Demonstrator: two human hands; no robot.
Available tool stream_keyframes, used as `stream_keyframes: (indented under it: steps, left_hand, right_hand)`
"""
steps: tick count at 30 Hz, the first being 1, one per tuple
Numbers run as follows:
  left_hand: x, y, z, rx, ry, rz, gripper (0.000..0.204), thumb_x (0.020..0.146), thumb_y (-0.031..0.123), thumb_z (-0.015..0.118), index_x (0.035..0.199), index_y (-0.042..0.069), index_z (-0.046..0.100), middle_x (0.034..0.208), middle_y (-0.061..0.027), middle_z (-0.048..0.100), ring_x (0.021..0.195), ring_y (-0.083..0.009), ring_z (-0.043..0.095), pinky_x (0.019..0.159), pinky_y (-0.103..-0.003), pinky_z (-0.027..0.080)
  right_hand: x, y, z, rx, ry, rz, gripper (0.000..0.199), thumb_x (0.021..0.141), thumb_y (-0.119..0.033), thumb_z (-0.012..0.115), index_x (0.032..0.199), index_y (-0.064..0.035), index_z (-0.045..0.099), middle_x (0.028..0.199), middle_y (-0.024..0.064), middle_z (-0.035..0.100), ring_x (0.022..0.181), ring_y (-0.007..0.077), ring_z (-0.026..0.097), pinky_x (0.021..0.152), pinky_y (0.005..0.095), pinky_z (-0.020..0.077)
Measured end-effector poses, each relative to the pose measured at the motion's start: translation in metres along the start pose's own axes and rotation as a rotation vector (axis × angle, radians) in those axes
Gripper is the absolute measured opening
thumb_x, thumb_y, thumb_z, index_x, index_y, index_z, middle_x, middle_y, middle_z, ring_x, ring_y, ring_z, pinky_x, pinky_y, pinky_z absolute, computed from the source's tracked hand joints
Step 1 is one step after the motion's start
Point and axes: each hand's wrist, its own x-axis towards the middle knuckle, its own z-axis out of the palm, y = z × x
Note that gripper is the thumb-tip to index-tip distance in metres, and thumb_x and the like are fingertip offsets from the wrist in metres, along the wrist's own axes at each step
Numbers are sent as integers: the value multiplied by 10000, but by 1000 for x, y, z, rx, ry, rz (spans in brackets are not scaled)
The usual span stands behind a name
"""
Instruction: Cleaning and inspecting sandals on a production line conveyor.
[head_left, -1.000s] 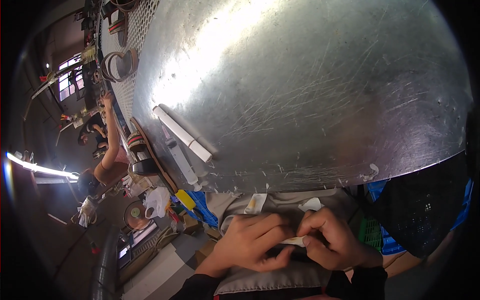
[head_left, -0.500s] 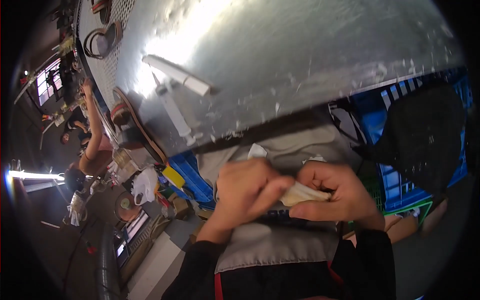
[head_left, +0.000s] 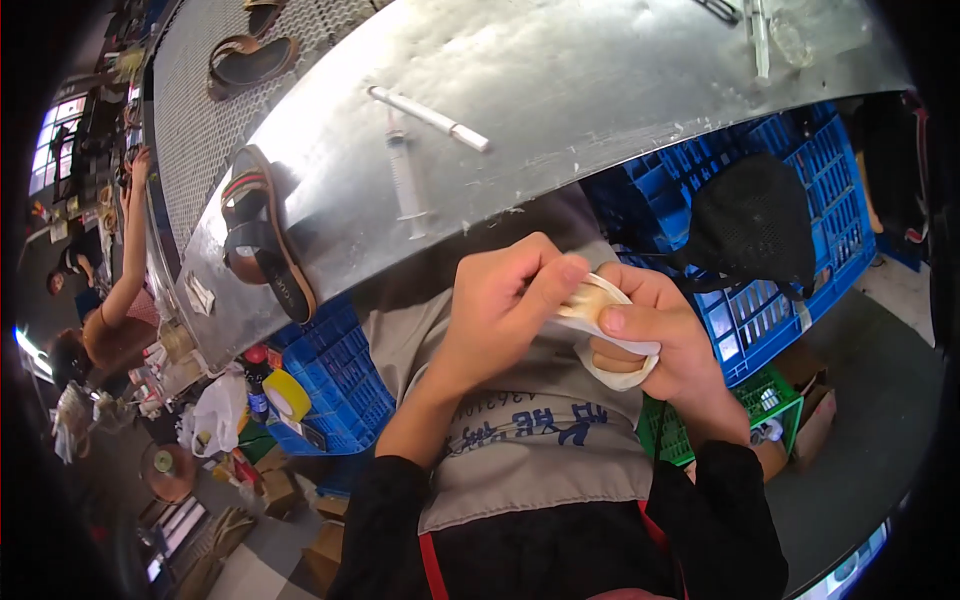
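In front of my grey apron, both hands are raised and close together. My right hand is closed on a soft white strip with yellowish stains, part of which loops round a finger. Against the strip's left end, my left hand is closed, with thumb and forefinger pinched at its edge. Whether the strip is cloth or tape I cannot tell. Beyond the hands, a syringe and a white pen-like stick lie on the metal table. A dark strapped sandal rests at the table's left end.
A blue crate bearing a black mesh item stands at right, above a green crate. Another blue crate with a yellow tape roll is at left. A co-worker's arm reaches along the mesh surface.
My view has shifted, bringing more of the table's right side and the sandal into sight. Both hands have stayed together on the white strip, which now shows more of its stained face and loop.
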Motion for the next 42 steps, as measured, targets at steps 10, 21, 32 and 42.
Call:
stream_keyframes:
  steps: [10, 21, 32, 42]
  left_hand:
    - [16, 8, 7, -220, -21, 52, 405, 1076, 267, 604, 771, 1, 585, 619, -33, 475, 585, -64, 417, 535, -286, 359]
    - [12, 32, 13, 602, 306, 824, 166, 899, 71, 682, 1061, 66, 648, 827, -84, 607, 707, -257, 633, 602, -382, 518]
    - [11, 39, -18, 560, 213, 989, 357, 812, 6, 699, 1165, 26, 652, 1039, -104, 676, 917, -281, 673, 782, -412, 533]
    - [-62, -33, -162, 574, 910, 572, 166, 986, -59, 537, 1090, -18, 660, 979, -146, 676, 910, -302, 641, 885, -388, 506]
  right_hand:
    - [6, 14, 30, 199, -83, -166, 115, 1023, -113, 601, 1120, -53, 585, 658, -45, 447, 439, 49, 304, 429, 256, 243]
    - [30, -19, 75, -332, 503, -687, 159, 1060, -231, 617, 1137, -99, 659, 789, -46, 593, 558, 1, 436, 503, 197, 347]
    - [11, -138, 67, -547, 530, -1188, 168, 1071, -259, 585, 989, -113, 597, 770, -54, 492, 671, 56, 468, 598, 219, 409]
    - [-61, -299, 30, -1835, 1199, -1664, 327, 1034, -291, 644, 1199, -11, 673, 974, 246, 729, 943, 355, 747, 780, 382, 550]
